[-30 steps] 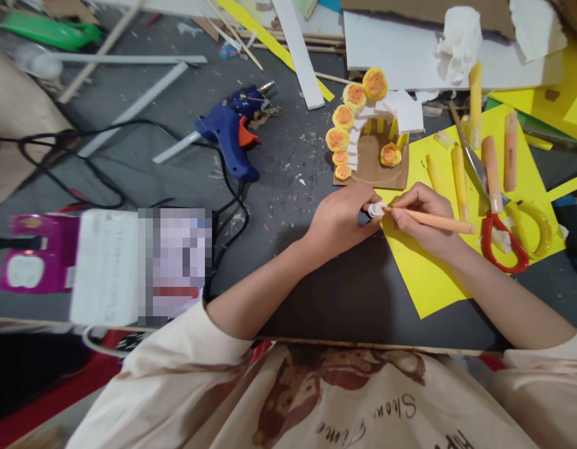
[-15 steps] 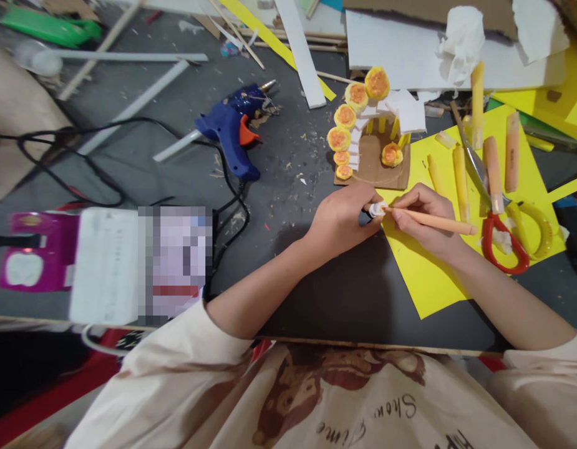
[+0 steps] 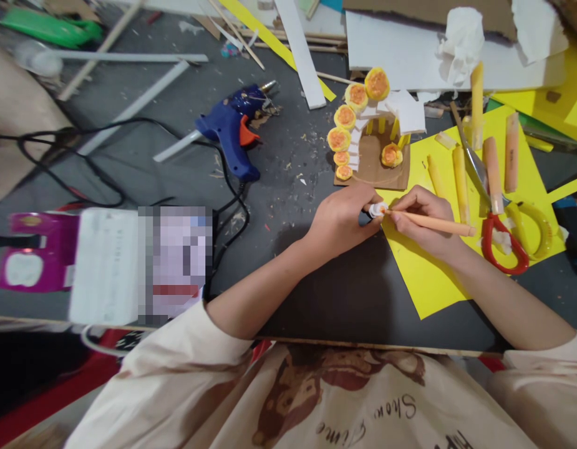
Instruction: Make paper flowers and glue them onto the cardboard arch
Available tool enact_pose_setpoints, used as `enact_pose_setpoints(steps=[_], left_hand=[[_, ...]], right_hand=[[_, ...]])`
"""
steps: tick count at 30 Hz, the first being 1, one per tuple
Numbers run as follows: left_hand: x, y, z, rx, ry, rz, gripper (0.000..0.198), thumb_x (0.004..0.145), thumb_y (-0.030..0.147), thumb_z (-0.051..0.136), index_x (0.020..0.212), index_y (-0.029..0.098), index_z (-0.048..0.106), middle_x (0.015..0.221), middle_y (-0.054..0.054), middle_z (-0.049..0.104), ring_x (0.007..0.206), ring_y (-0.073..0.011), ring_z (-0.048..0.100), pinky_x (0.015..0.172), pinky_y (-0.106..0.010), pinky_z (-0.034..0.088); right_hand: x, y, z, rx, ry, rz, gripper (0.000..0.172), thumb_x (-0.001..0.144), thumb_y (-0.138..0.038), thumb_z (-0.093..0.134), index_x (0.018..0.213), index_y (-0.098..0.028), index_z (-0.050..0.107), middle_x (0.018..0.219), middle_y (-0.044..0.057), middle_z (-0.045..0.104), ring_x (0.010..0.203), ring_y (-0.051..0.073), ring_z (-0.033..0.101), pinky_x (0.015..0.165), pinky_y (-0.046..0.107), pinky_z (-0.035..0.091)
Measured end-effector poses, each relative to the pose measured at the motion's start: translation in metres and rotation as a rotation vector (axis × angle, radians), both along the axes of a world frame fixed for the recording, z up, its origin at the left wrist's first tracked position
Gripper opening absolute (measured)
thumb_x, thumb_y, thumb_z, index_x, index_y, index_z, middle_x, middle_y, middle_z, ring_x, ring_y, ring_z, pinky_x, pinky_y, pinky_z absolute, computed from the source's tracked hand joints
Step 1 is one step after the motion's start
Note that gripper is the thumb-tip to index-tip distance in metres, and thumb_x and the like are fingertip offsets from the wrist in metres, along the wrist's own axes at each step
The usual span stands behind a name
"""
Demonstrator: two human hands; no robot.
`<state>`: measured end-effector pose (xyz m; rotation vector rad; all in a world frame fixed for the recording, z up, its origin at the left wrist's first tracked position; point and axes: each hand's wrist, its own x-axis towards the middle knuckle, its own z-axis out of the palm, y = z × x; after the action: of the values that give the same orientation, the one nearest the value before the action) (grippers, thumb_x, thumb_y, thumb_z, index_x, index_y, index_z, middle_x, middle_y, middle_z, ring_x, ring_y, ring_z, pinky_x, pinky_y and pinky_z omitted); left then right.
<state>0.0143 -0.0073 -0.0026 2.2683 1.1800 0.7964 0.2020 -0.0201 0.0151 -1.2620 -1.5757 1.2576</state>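
Note:
Between the thumb and fingers of my left hand [image 3: 343, 218] is a small white piece [image 3: 378, 210] with an orange patch on its face. My right hand [image 3: 426, 218] pinches an orange marker [image 3: 435, 222], its tip at that patch. Just beyond my hands stands a small model on a brown cardboard base [image 3: 379, 168], with white steps [image 3: 355, 146] curving up and yellow-and-orange round pieces [image 3: 345, 117] along them. Yellow paper [image 3: 423, 287] lies beneath my right hand and forearm.
A blue glue gun [image 3: 232, 128] with its cord lies left of the model. Red-handled scissors [image 3: 491, 234] and several markers [image 3: 511, 153] rest on the right. White board [image 3: 410, 62] is at the back; a purple object [image 3: 40, 252] sits at far left.
The marker in my right hand has shifted very slightly at its tip. Both hands and everything around them look nearly the same.

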Motion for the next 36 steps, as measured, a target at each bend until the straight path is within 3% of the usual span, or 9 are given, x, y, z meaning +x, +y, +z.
enact_pose_setpoints(steps=[12,16,25,31,36], left_hand=[[-0.0004,0.0006,-0.0016,-0.007,-0.007,-0.009,0.004,0.083,0.021,0.059,0.085,0.018,0.060,0.078,-0.001,0.063,0.067,-0.0120,0.053,0.061,-0.023,0.038],[-0.0007,0.0005,-0.0018,-0.013,-0.017,-0.014,0.005,0.081,0.018,0.061,0.085,0.018,0.059,0.077,0.000,0.063,0.067,-0.0118,0.053,0.061,-0.023,0.038],[0.0001,0.0000,-0.0006,0.005,-0.033,-0.001,0.003,0.081,0.019,0.059,0.083,0.017,0.060,0.074,0.001,0.061,0.064,-0.0109,0.051,0.059,-0.022,0.036],[-0.0004,0.0009,-0.0010,0.031,-0.048,-0.013,0.004,0.083,0.020,0.059,0.084,0.017,0.059,0.075,0.000,0.061,0.065,-0.0112,0.053,0.060,-0.022,0.037],[-0.0001,0.0008,-0.0009,0.019,-0.051,-0.008,0.004,0.084,0.021,0.059,0.083,0.017,0.059,0.074,0.001,0.061,0.064,-0.0106,0.052,0.060,-0.022,0.037]], right_hand=[[-0.0019,-0.0009,0.0028,0.097,-0.028,0.036,0.024,0.081,-0.042,0.069,0.075,-0.021,0.059,0.068,0.000,0.065,0.058,0.012,0.056,0.050,0.024,0.038],[-0.0011,-0.0021,0.0036,0.092,-0.050,0.066,0.019,0.080,-0.037,0.068,0.073,-0.021,0.060,0.063,-0.001,0.063,0.055,0.012,0.055,0.050,0.023,0.037],[-0.0001,-0.0014,0.0019,0.084,-0.012,-0.066,0.028,0.079,-0.040,0.070,0.068,-0.021,0.053,0.059,-0.003,0.057,0.053,0.010,0.050,0.049,0.023,0.036],[-0.0024,0.0005,0.0025,0.061,-0.017,0.005,0.027,0.079,-0.043,0.071,0.073,-0.020,0.057,0.065,-0.001,0.063,0.057,0.011,0.055,0.050,0.024,0.038],[-0.0022,0.0000,0.0014,0.081,-0.001,-0.032,0.025,0.081,-0.039,0.070,0.072,-0.020,0.056,0.064,-0.002,0.061,0.056,0.010,0.054,0.051,0.023,0.038]])
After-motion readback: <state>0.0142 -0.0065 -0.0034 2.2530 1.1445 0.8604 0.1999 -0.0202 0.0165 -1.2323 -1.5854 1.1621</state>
